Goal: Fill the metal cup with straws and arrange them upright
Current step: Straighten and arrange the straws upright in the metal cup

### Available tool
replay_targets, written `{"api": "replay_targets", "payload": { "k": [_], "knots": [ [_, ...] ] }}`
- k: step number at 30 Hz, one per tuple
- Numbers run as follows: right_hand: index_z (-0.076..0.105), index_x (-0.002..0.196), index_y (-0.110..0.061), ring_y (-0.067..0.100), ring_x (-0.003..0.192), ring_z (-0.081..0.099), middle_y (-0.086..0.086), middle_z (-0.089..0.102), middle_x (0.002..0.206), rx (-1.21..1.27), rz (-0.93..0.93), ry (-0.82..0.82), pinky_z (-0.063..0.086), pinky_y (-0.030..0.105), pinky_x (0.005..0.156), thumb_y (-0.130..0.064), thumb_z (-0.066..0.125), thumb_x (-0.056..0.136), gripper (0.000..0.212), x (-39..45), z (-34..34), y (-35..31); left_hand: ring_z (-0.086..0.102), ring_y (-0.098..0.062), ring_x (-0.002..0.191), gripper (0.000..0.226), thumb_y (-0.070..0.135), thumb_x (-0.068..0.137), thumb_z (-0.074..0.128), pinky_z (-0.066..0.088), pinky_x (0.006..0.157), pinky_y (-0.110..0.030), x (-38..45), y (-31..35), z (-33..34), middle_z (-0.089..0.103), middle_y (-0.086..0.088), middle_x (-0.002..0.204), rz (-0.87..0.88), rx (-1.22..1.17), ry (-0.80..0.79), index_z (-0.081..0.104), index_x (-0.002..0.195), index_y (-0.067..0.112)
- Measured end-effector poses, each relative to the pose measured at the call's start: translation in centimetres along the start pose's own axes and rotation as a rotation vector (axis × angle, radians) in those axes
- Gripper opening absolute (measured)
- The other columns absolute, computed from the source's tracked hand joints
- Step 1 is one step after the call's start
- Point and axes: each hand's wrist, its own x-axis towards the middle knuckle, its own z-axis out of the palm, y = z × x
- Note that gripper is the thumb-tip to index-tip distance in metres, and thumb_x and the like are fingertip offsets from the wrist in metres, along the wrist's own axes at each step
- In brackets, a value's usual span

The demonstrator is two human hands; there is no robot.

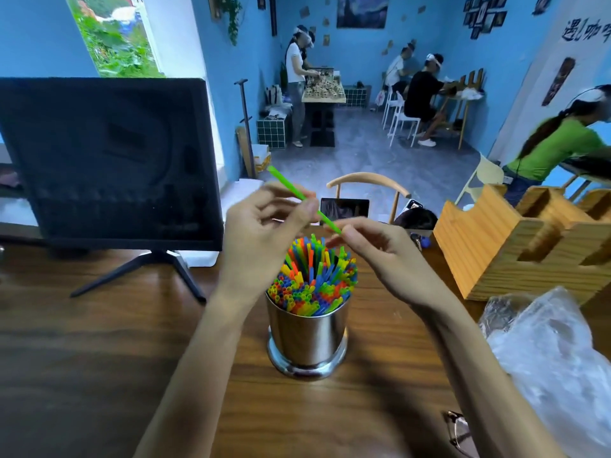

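Observation:
A shiny metal cup (307, 342) stands on the wooden table (99, 358) in front of me, packed with several coloured straws (312, 279) standing upright. Above the cup, a single green straw (287, 183) slants from upper left down to lower right. My left hand (261, 239) pinches it near the middle between thumb and fingers. My right hand (380, 256) pinches its lower end with the fingertips, just over the straw tops.
A black monitor (109, 163) on a stand sits at the left. A wooden organiser box (515, 246) stands at the right, crinkled clear plastic (555, 358) lies at the near right, and glasses (459, 431) rest at the table's front. Other people work in the blue room behind.

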Motion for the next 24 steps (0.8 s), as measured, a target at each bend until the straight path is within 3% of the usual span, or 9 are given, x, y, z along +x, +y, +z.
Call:
{"api": "replay_targets", "payload": {
  "k": [4,8,11,14,18,21,24],
  "knots": [
    [0.074,0.097,-0.012,0.012,0.073,0.067,0.005,0.074,0.077,0.214,0.082,0.145,0.051,0.021,0.071,-0.027,0.068,0.088,0.019,-1.6,-1.2,1.1,0.073,-0.015,0.072,0.012,0.009,0.082,0.08,0.054,0.065,-0.021,-0.4,-0.4,-1.4,0.076,-0.003,0.076,-0.012,-0.039,0.055,0.072,0.089,0.014],
    [0.08,0.083,-0.015,0.016,0.069,0.07,0.004,0.074,0.073,0.483,0.17,0.255,0.048,0.019,0.058,-0.037,0.076,0.072,0.025,-1.7,-2.8,0.4,0.071,-0.011,0.072,0.014,0.024,0.067,0.087,0.056,0.071,-0.025,-0.8,-1.5,-2.3,0.078,-0.001,0.079,-0.129,0.103,-0.041,0.08,0.079,0.021],
    [0.074,0.096,-0.012,0.017,0.074,0.074,0.0,0.076,0.08,0.52,0.134,0.352,0.051,0.018,0.057,-0.025,0.07,0.084,0.017,-0.9,-3.3,-0.4,0.073,-0.009,0.077,0.011,0.03,0.072,0.084,0.059,0.076,-0.035,-1.1,-2.6,-2.3,0.079,0.003,0.084,-0.179,0.205,-0.108,0.082,0.082,0.027],
    [0.07,0.105,-0.015,0.021,0.074,0.075,0.008,0.078,0.096,0.393,0.016,0.444,0.056,0.025,0.059,-0.014,0.07,0.092,0.013,0.3,-2.7,-1.0,0.072,-0.002,0.084,0.009,0.033,0.079,0.085,0.06,0.08,-0.035,-1.4,-4.0,-1.7,0.077,0.017,0.086,-0.166,0.464,-0.137,0.08,0.085,0.036],
    [0.064,0.101,-0.015,0.026,0.069,0.073,0.02,0.075,0.091,0.152,-0.185,0.501,0.057,0.031,0.059,-0.009,0.077,0.09,0.018,1.5,-1.2,-1.5,0.067,0.006,0.089,0.006,0.041,0.087,0.076,0.056,0.081,-0.026,-1.8,-4.2,-1.2,0.075,0.024,0.088,-0.223,0.57,-0.216,0.081,0.089,0.037],
    [0.069,0.095,-0.013,0.018,0.071,0.073,0.008,0.076,0.092,-0.04,-0.228,0.44,0.058,0.034,0.065,-0.01,0.079,0.089,0.012,1.5,0.2,-1.2,0.067,0.0,0.085,0.025,0.051,0.094,0.063,0.054,0.075,-0.031,-1.8,-4.1,-1.6,0.076,0.016,0.085,-0.225,0.706,-0.325,0.081,0.092,0.034],
    [0.078,0.09,-0.015,0.008,0.078,0.068,-0.007,0.076,0.087,-0.325,-0.219,0.278,0.052,0.026,0.069,-0.022,0.082,0.086,0.009,0.9,1.4,0.3,0.066,0.002,0.088,0.021,0.047,0.095,0.065,0.053,0.079,-0.027,-1.9,-4.5,-1.7,0.075,0.017,0.091,-0.176,0.713,-0.22,0.08,0.096,0.033]
  ]
}}
